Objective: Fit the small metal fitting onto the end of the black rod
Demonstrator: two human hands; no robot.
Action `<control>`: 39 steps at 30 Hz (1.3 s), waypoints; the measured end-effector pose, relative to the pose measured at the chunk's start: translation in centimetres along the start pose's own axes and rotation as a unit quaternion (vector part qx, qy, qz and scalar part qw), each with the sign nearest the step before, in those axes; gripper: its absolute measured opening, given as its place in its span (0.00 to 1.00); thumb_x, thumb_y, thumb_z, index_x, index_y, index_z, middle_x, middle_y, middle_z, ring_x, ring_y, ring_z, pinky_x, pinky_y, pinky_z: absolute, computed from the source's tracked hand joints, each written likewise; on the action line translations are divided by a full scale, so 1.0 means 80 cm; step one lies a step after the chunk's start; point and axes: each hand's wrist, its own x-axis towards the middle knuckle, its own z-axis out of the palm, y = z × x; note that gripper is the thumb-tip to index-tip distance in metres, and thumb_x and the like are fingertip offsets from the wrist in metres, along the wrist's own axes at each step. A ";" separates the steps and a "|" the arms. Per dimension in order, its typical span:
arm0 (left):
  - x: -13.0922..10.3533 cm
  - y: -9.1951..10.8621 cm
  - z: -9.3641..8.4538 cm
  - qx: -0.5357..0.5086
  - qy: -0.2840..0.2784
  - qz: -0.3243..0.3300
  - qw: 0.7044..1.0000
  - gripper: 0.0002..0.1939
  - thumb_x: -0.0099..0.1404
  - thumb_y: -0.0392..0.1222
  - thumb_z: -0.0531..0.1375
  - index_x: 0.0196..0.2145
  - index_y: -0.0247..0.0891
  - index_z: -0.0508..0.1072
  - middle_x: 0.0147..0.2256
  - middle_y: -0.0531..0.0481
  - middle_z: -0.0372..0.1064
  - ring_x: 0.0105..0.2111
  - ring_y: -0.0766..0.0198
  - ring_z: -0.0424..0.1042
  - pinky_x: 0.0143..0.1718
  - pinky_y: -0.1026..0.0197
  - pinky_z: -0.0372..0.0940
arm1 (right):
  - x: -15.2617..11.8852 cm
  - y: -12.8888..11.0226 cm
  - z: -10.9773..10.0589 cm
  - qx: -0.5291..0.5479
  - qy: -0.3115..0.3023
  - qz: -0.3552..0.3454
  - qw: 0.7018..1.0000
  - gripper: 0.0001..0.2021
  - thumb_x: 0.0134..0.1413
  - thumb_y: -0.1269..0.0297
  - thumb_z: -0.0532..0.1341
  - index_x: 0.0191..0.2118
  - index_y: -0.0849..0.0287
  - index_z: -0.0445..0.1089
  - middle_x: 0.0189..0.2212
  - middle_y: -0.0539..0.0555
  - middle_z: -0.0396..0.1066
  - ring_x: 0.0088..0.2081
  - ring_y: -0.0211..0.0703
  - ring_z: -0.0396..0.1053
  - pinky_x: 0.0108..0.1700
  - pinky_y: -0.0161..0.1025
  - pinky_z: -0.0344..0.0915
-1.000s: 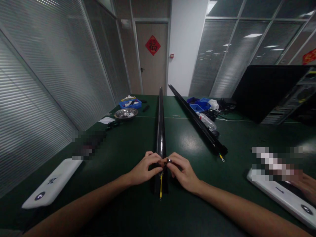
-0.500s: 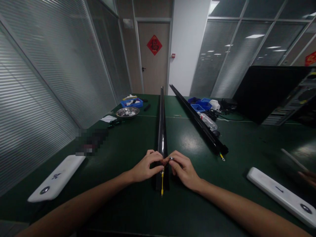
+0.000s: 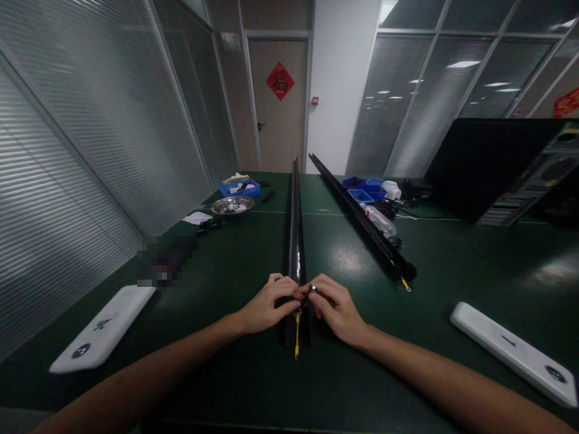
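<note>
One black bar [image 3: 295, 241]: lies along the middle of the tabletop [image 3: 244, 380], its near part under the hands.
Bar's feel: I judge it stiff, slick on the glossy face and awkward for its length; I'd take hold by the side edges.
Bar's line: long axis runs near to far, far end pointing towards the door [image 3: 281, 138].
Left hand [image 3: 270, 305]: thumb and fingers drawn close at the bar; I cannot tell what they grip.
Right hand [image 3: 339, 308]: pinches a small metal piece [image 3: 313, 289], probably light and easily dropped.
Yellow wire [image 3: 297, 334]: below the fingers, loose tip pointing near; it looks light and bendable, best taken mid-length.
</note>
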 end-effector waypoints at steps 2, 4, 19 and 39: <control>0.000 0.000 0.001 -0.007 0.003 0.001 1.000 0.07 0.75 0.40 0.58 0.45 0.41 0.76 0.44 0.49 0.74 0.50 0.58 0.70 0.58 0.53 0.51 | 0.000 0.001 0.000 -0.005 0.006 -0.006 1.000 0.14 0.71 0.58 0.58 0.50 0.57 0.78 0.39 0.57 0.70 0.29 0.38 0.67 0.27 0.35 0.67; 0.001 0.000 0.001 -0.013 0.001 0.000 1.000 0.07 0.75 0.40 0.58 0.46 0.41 0.76 0.44 0.50 0.75 0.49 0.58 0.70 0.58 0.53 0.51 | -0.001 0.003 0.000 -0.007 0.009 -0.010 1.000 0.13 0.71 0.59 0.59 0.50 0.56 0.78 0.40 0.57 0.70 0.31 0.40 0.68 0.27 0.35 0.68; 0.001 -0.002 0.000 -0.014 0.000 -0.022 1.000 0.07 0.75 0.44 0.58 0.44 0.41 0.74 0.45 0.49 0.74 0.49 0.57 0.69 0.56 0.54 0.53 | 0.002 -0.002 0.001 -0.052 0.031 -0.041 0.997 0.10 0.66 0.60 0.65 0.47 0.55 0.81 0.37 0.56 0.71 0.37 0.44 0.71 0.34 0.39 0.71; 0.000 0.000 -0.001 -0.037 0.004 0.000 0.999 0.08 0.75 0.45 0.59 0.46 0.41 0.75 0.44 0.49 0.74 0.48 0.57 0.70 0.57 0.54 0.52 | -0.002 0.003 0.001 -0.079 0.079 -0.076 0.991 0.09 0.66 0.60 0.65 0.42 0.55 0.83 0.30 0.55 0.76 0.31 0.44 0.72 0.32 0.40 0.68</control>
